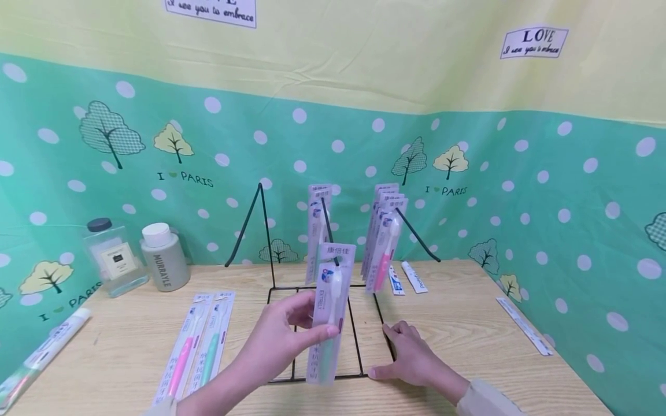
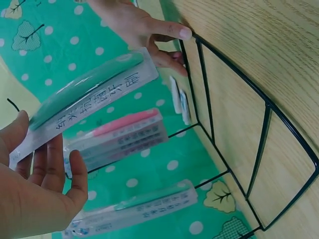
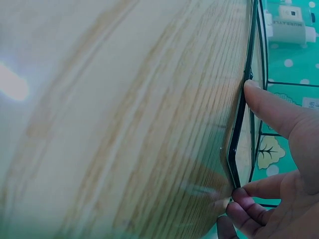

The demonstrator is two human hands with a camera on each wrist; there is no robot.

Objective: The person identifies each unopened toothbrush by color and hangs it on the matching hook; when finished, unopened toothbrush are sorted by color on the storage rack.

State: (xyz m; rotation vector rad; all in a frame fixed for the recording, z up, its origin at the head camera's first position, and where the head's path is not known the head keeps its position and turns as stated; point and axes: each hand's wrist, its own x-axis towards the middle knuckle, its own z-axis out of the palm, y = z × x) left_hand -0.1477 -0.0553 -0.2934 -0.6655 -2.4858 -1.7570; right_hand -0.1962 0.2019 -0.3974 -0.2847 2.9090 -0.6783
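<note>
My left hand (image 1: pixel 283 329) pinches a packaged toothbrush (image 1: pixel 325 315) with a green handle, thumb in front and fingers behind. The pack's top is at the tip of the middle prong of a black wire rack (image 1: pixel 356 335); whether the prong passes through it I cannot tell. Further back on that prong hang other toothbrush packs (image 1: pixel 314 231). Several packs, the front one a pink toothbrush (image 1: pixel 382 260), hang on the right prong. My right hand (image 1: pixel 411 355) grips the rack's front right base corner, its thumb (image 3: pixel 271 104) against the front bar.
Two packaged toothbrushes, pink (image 1: pixel 179 358) and green (image 1: pixel 212 346), lie left of the rack. Behind them stand a glass bottle (image 1: pixel 117 263) and a grey bottle (image 1: pixel 165 263). A toothpaste tube (image 1: pixel 47 352) lies far left, small tubes (image 1: pixel 414 277) behind the rack, a thin pack (image 1: pixel 522 326) far right.
</note>
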